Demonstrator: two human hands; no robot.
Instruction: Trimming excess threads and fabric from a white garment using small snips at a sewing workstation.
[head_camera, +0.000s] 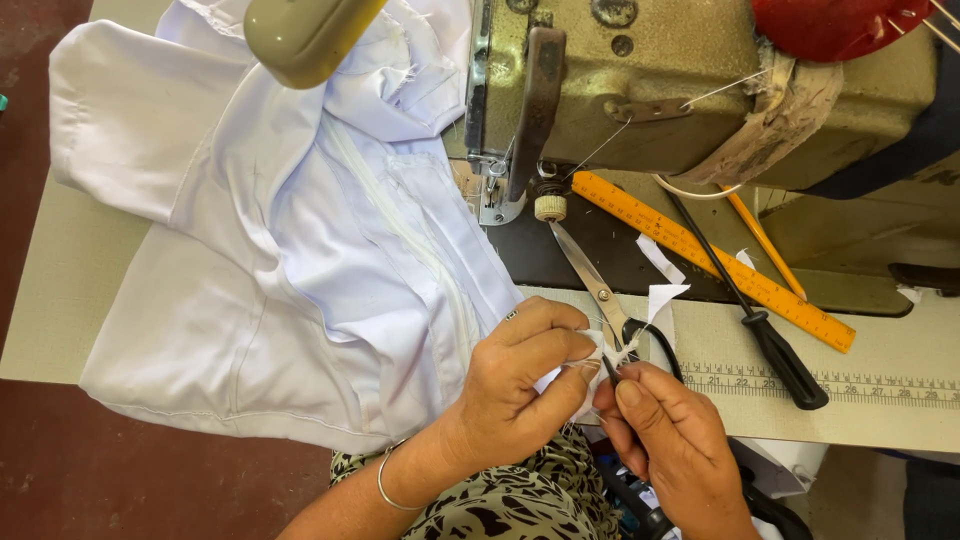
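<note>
Closest in, both hands sit just below the scissors, over a lap in a black-and-olive print. The left hand has its fingers curled and pressed together, pinching a small bit of the white cloth at its edge. The right hand is right beside it, fingers pinched on a thin dark pick, tip poking into the fabric held by the left. Loose thread ends stick out between the two hands. A thin bangle rides the left wrist.

My read: this looks like the unpicking or thread-clearing part of the work, stitch by stitch. The next bit would call for keeping that fold taut with the left pinch while the tip slides under one thread only, not the weave.

The scissors lie open on the counter just above the hands, blades pointing up at the machine. Right of the scissors there's a black-handled screwdriver, then an orange ruler lying diagonally, with a pencil past it. A few white scraps sit between scissors and ruler. Left of the scissors the rest of the cloth spreads out in a big heap. Farthest back, above the scissors, is the olive sewing machine.
</note>
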